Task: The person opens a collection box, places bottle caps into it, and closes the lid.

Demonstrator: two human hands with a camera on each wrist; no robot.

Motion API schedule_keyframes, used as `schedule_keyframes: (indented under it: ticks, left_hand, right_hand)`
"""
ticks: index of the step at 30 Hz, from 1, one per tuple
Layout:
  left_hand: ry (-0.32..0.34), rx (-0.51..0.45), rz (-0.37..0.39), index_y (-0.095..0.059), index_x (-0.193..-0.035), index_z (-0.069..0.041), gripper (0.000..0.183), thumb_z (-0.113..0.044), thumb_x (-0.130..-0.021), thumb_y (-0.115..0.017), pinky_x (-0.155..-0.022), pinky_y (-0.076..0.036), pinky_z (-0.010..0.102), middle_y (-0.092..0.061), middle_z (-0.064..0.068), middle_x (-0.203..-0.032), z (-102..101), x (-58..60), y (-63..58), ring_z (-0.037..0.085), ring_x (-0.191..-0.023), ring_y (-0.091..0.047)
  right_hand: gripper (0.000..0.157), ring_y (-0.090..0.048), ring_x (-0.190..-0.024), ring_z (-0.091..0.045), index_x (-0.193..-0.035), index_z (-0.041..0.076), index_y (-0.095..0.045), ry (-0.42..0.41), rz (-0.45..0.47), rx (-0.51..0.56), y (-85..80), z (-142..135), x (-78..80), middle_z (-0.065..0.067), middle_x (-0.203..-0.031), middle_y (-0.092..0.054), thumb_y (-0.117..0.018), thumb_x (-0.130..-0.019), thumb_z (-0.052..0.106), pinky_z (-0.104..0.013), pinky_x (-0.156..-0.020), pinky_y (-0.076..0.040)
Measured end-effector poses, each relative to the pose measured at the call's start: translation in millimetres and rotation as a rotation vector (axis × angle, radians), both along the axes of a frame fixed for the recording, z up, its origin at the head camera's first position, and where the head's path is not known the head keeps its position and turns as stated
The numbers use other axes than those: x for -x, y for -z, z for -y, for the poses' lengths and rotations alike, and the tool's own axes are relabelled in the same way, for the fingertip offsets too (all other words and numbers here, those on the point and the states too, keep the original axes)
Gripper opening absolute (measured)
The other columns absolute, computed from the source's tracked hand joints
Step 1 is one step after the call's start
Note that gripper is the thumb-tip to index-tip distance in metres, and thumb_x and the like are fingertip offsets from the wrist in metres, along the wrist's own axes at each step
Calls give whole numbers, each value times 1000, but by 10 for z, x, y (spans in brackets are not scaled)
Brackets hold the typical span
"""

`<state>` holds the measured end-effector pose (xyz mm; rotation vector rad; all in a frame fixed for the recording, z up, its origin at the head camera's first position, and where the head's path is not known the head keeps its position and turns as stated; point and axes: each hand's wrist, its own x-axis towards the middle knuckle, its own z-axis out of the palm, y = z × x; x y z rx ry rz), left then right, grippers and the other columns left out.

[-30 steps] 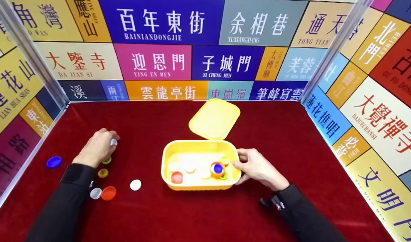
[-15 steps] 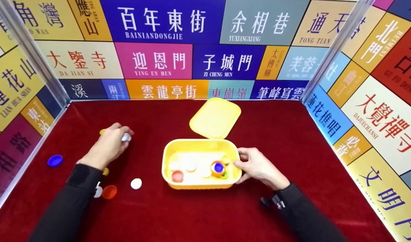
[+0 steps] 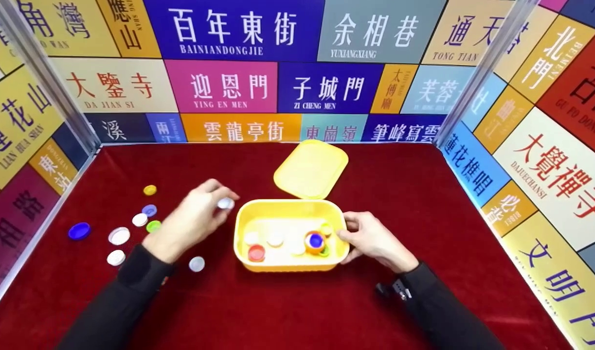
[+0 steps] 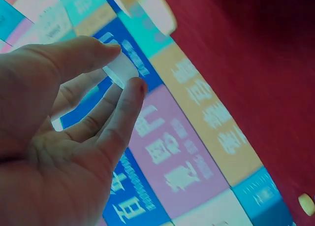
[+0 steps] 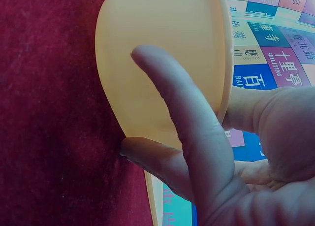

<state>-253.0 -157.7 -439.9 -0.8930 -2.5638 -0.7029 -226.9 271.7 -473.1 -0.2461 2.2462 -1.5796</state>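
On red cloth [image 3: 287, 306], centre: yellow tub [image 3: 291, 267] containing loose caps [image 3: 256, 253]. Left hand [image 3: 196, 217]: thumb and fingertip pinching one whitish cap [image 3: 225, 203], just outside the tub's left far corner. Right hand [image 3: 379, 243]: fingers spread, touching the tub's right end. Risks, judged: cap dropped through so slight a pinch, or knocked loose by the rim; tub shoved by the right hand. Lettering: far wall panels [image 3: 234, 34], BAINIANDONGJIE, ZI CHENG MEN; caps, none legible.
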Motion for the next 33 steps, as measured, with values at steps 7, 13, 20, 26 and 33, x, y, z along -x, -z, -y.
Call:
schedule_keyframes:
  ticks: [7,13,20,26,33]
  left_hand:
    - [97,54,-58,-83,-120,1,26,4,-95,-90,-92,-71,44,-73,17,-111,-326,-167,34,32,-100,-74]
    - [167,119,-35,-82,-118,-2,25,1,-95,-91,-89,-68,41,-71,14,-112,-511,-261,111,30,-100,-72]
    - [189,130,-47,-81,-119,-1,24,0,-97,-89,-83,-68,34,-69,16,-112,-611,-303,153,27,-93,-73]
    - [167,145,-48,-81,-120,-2,25,-3,-98,-91,-81,-68,34,-69,15,-111,-623,-341,152,26,-92,-72]
    - [168,147,-30,-81,-123,-3,24,-7,-100,-91,-85,-69,35,-69,16,-116,-600,-351,128,26,-96,-73]
  right_hand:
    - [41,-87,-97,-48,-152,-9,-64,4,1,-2,4,3,3,-32,-142,-77,-65,-112,1,-49,-71,-74]
    - [41,-87,-96,-47,-152,-9,-64,6,9,5,-1,4,3,-32,-143,-76,-65,-112,1,-49,-71,-74]
    - [42,-87,-96,-47,-152,-8,-65,-1,3,7,-7,0,-1,-31,-142,-77,-65,-111,1,-50,-72,-74]
    - [41,-87,-97,-46,-151,-9,-65,-5,2,8,-6,0,-2,-31,-142,-77,-64,-111,0,-50,-72,-74]
    - [41,-87,-98,-46,-151,-9,-65,-5,-4,0,-6,-1,-1,-31,-143,-77,-65,-111,0,-50,-72,-74]
